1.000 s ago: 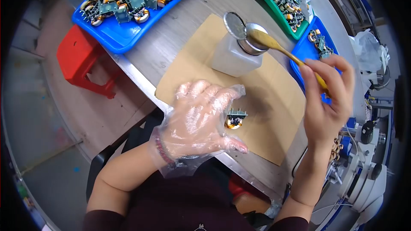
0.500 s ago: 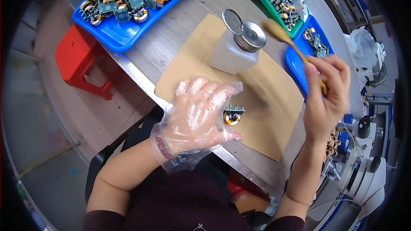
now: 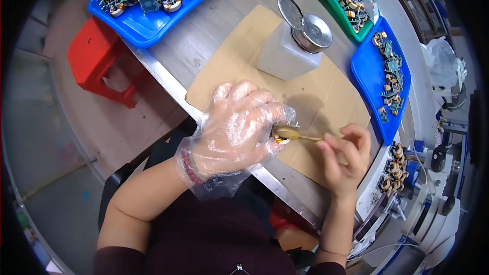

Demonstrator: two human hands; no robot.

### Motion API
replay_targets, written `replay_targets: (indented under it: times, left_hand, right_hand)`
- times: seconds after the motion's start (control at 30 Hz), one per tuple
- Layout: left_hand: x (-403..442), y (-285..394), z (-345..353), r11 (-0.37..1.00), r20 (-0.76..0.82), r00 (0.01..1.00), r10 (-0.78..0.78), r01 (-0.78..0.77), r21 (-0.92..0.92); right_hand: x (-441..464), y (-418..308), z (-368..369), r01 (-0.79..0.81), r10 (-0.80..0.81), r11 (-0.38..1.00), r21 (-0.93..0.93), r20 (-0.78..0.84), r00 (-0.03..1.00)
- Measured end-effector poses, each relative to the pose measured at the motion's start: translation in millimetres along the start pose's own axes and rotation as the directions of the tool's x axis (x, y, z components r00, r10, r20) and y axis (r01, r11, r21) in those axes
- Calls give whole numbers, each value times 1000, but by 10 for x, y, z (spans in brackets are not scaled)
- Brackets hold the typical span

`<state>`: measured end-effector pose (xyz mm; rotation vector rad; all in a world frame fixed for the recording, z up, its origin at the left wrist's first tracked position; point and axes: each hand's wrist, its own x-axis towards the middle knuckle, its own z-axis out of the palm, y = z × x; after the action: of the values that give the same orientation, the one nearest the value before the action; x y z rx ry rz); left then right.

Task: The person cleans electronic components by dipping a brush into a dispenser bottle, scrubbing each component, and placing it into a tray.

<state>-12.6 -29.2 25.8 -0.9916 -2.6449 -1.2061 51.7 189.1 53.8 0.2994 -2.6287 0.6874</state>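
My left hand (image 3: 234,125), in a clear plastic glove, is curled around a small circuit board (image 3: 281,140) with a white and copper coil, its thumb and fingers on either side. Most of that board is hidden by the glove and the tool. Between the thumb and fingers of my right hand (image 3: 348,158) is the thin golden-brown handle of a brush (image 3: 305,136). Its wide head lies over the board, apparently touching it. Beneath both is a sheet of brown cardboard (image 3: 229,53). A white square bottle (image 3: 290,56) with a metal top and its lid flipped up stands beyond the hands.
Blue tray (image 3: 145,30) at upper left and green tray (image 3: 362,33) at upper right hold many coil boards. Another blue tray (image 3: 364,63) on the right holds several boards. Loose coils (image 3: 395,170) lie at the right edge. A red stool (image 3: 94,63) stands left of the table.
My right hand has come down and left, bringing the brush head from the air near the bottle onto the board. My left hand stays around the board. The view has shifted slightly.
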Motion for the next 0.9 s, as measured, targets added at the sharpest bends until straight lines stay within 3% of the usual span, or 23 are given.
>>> replay_targets:
  times: [0.07, 0.13, 0.17, 0.23, 0.27, 0.33, 0.37, 0.4, 0.47, 0.53, 0.57, 0.63, 0.7, 0.77, 0.8, 0.83, 0.9]
  left_hand:
    - [14, -7, -15, 1000, -25, 1000, -1, 1, 13]
    - [7, 10, -18, 999, -29, 1000, 0, -1, -36]
    - [9, 11, -18, 999, -29, 1000, -2, 1, -34]
    - [-6, 5, -13, 1000, 6, 1000, -17, 17, -23]
    - [-30, 16, 6, 999, 21, 1000, -15, 15, -28]
    - [2, 21, 18, 999, -14, 999, -37, 37, -5]
    - [18, 59, 3, 998, -9, 998, -60, 61, 34]
    - [39, 63, -12, 997, -24, 998, -63, 64, 35]
    - [21, 54, -16, 997, 22, 997, -70, 69, 33]
    - [10, 52, -9, 997, 28, 997, -72, 71, 30]
    - [30, 59, -12, 998, 13, 998, -60, 59, 21]
    - [41, 73, -6, 996, 38, 997, -74, 72, 56]
    - [20, 55, 8, 996, 27, 997, -75, 74, 55]
    - [1, 44, -7, 997, 18, 998, -65, 65, 38]
    - [20, 72, -29, 996, 37, 996, -82, 81, 47]
    - [32, 89, -38, 995, 60, 994, -92, 89, 55]
    - [45, 80, 1, 996, 30, 997, -67, 65, 62]
  right_hand:
    - [-58, 157, -61, -48, 50, 998, 27, -87, 995]
    - [-27, 128, -172, -111, 94, 980, -164, -109, 990]
    - [-30, 51, -119, -193, 187, 981, -27, -162, 969]
    - [-18, -129, 16, 35, -33, 999, 23, -74, 997]
    - [-71, -109, 90, -48, 48, 998, 38, 6, 999]
    - [-75, 193, -24, -86, 87, 996, 20, -75, 993]
    - [-76, 206, -124, -307, 295, 948, -79, -132, 946]
    - [-37, 233, -180, -259, 240, 962, -87, -187, 953]
    - [-118, 79, -161, -234, 247, 968, 95, -161, 956]
    - [-16, -128, 30, 26, -26, 1000, -5, -64, 998]
    - [-42, -49, 93, -49, 55, 994, 102, -54, 997]
    - [-91, 200, -89, -236, 233, 971, -35, -74, 970]
    - [-159, 376, -248, -314, 294, 946, -85, -191, 937]
    - [-79, 33, -178, -198, 203, 979, 43, -212, 956]
    - [-14, -85, -72, 13, -14, 1000, -5, -147, 989]
    - [5, -156, 79, 21, -20, 1000, 21, -45, 999]
    - [-56, 163, 19, -86, 92, 990, 113, -54, 994]
